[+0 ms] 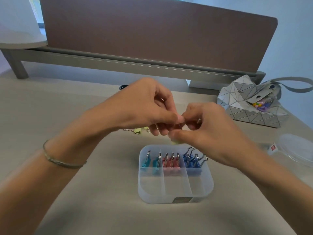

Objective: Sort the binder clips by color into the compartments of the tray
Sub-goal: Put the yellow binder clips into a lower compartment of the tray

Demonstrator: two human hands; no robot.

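Note:
A clear plastic tray [176, 195] with divided compartments sits on the table in front of me. Its far row holds teal clips [150, 162] on the left, pink clips [171, 161] in the middle and blue clips [192, 160] on the right; the near row holds nothing. My left hand [144, 106] and my right hand [211, 131] meet just beyond the tray, fingertips pinched together on a small clip that is mostly hidden; a pale yellow-green bit [175, 142] shows under my right thumb. Another yellow-green clip [138, 131] lies on the table below my left hand.
A silver geometric pouch [250, 106] with colourful items inside lies at the right rear. A clear round lid [296, 150] lies at the right edge. A brown desk divider [152, 36] on a grey rail stands along the back.

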